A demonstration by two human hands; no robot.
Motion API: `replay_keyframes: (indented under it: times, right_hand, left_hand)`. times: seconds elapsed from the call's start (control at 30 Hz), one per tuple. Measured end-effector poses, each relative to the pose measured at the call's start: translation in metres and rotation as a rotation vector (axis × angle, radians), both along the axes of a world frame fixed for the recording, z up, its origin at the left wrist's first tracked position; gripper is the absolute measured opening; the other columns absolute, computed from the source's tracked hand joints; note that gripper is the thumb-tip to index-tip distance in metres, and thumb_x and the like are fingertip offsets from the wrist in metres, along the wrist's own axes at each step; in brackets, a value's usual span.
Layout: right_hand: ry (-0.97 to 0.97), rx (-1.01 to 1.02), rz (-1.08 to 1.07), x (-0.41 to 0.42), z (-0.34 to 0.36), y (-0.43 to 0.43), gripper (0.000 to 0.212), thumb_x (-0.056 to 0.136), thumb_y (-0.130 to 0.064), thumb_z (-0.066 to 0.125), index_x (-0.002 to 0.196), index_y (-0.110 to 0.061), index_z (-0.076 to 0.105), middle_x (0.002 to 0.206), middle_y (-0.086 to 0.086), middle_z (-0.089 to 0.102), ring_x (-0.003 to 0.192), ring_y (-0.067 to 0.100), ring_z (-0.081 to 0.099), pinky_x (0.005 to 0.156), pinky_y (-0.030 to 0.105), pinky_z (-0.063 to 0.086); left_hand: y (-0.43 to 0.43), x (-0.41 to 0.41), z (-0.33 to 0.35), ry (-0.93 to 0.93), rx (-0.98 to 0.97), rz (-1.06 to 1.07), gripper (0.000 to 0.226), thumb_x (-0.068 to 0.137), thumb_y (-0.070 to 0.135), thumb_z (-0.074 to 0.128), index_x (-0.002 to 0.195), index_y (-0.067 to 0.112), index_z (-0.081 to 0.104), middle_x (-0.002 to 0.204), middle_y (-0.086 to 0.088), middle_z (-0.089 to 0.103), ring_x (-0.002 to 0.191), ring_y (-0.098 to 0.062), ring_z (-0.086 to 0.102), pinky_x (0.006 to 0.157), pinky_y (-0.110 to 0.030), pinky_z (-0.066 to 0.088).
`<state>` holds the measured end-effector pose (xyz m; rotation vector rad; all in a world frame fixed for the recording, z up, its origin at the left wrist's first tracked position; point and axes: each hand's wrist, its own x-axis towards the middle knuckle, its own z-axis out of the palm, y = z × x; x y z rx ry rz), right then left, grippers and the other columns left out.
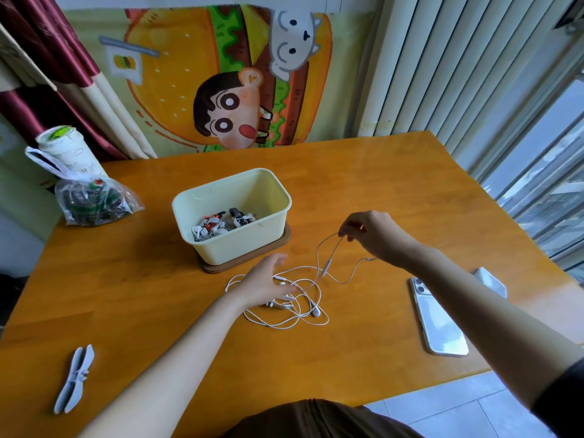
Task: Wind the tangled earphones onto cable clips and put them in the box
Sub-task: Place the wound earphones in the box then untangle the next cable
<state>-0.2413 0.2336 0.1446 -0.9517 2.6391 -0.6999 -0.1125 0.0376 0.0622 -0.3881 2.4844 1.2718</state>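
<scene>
Now our right hand [369,235] pinches a cord of the earphones [316,312], whose tangle lies on the table [363,184] just before the box [240,248]; our blurred left hand [268,284] seems relaxed, resting on it.

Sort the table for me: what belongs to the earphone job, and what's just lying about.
For the job: earphones, their cable pinched by the right hand; cable clips; box.
Lying about: phone; plastic bag; cup.
</scene>
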Motion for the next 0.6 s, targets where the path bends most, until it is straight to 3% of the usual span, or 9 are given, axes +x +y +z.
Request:
replay_keyframes:
  times: [0.07,0.13,0.2,0.23,0.3,0.47,0.6]
  right_hand:
    - [-0.026,-0.013,0.112,0.009,0.003,-0.006,0.016,0.094,-0.017,0.056,0.093,-0.012,0.071,0.079,0.0,0.067,0.054,-0.007,0.052,0.053,0.007,0.037]
    - [-0.036,-0.039,0.2,0.016,0.003,-0.013,0.013,0.092,-0.015,0.058,0.092,-0.013,0.071,0.075,-0.006,0.063,0.06,-0.014,0.052,0.056,0.006,0.037]
    - [-0.029,-0.076,0.228,0.018,0.003,-0.015,0.011,0.091,-0.014,0.059,0.09,-0.012,0.07,0.071,-0.009,0.059,0.061,-0.012,0.052,0.057,0.008,0.037]
    - [-0.035,-0.09,0.228,0.016,0.003,-0.014,0.01,0.09,-0.015,0.06,0.089,-0.012,0.069,0.069,-0.01,0.059,0.059,-0.01,0.051,0.056,0.009,0.037]
    - [-0.082,-0.079,0.191,0.007,-0.001,-0.004,0.005,0.09,-0.019,0.062,0.087,-0.016,0.066,0.065,-0.012,0.06,0.054,-0.007,0.051,0.053,0.011,0.037]
    - [-0.384,-0.11,0.099,-0.004,-0.022,0.018,0.013,0.088,-0.021,0.063,0.076,-0.017,0.061,0.061,-0.005,0.057,0.048,-0.003,0.048,0.053,0.015,0.042]
    - [-0.437,-0.059,0.058,-0.012,-0.028,0.021,0.016,0.087,-0.028,0.065,0.079,-0.015,0.066,0.062,-0.002,0.059,0.059,0.008,0.055,0.062,0.02,0.044]
  left_hand:
    - [0.016,-0.009,0.019,0.166,0.157,0.023,0.081,0.084,0.028,0.072,0.148,0.027,0.023,0.148,0.01,0.031,0.139,-0.007,0.027,0.106,-0.025,0.027]
    - [0.034,-0.02,0.038,0.281,0.311,-0.008,0.069,0.088,0.024,0.068,0.145,0.025,0.03,0.14,0.012,0.041,0.132,-0.002,0.035,0.105,-0.023,0.031]
    - [0.044,-0.028,0.05,0.284,0.419,-0.056,0.031,0.096,0.016,0.055,0.127,0.012,0.049,0.1,0.003,0.061,0.093,-0.006,0.058,0.085,-0.021,0.045]
    - [0.043,-0.029,0.052,0.261,0.436,-0.063,0.017,0.099,0.015,0.049,0.114,0.009,0.055,0.077,0.004,0.055,0.07,-0.008,0.052,0.069,-0.019,0.044]
    - [0.031,-0.025,0.047,0.186,0.401,-0.027,0.024,0.103,0.02,0.04,0.095,0.012,0.061,0.059,0.006,0.035,0.053,-0.008,0.033,0.053,-0.021,0.03]
    - [0.009,-0.015,0.031,0.12,0.489,0.171,0.029,0.103,0.017,0.035,0.08,0.01,0.052,0.059,0.002,0.026,0.055,-0.009,0.025,0.052,-0.021,0.026]
    - [0.002,-0.017,0.03,0.189,0.53,0.424,0.029,0.104,0.023,0.033,0.081,0.011,0.046,0.057,0.004,0.027,0.049,-0.008,0.025,0.05,-0.02,0.028]
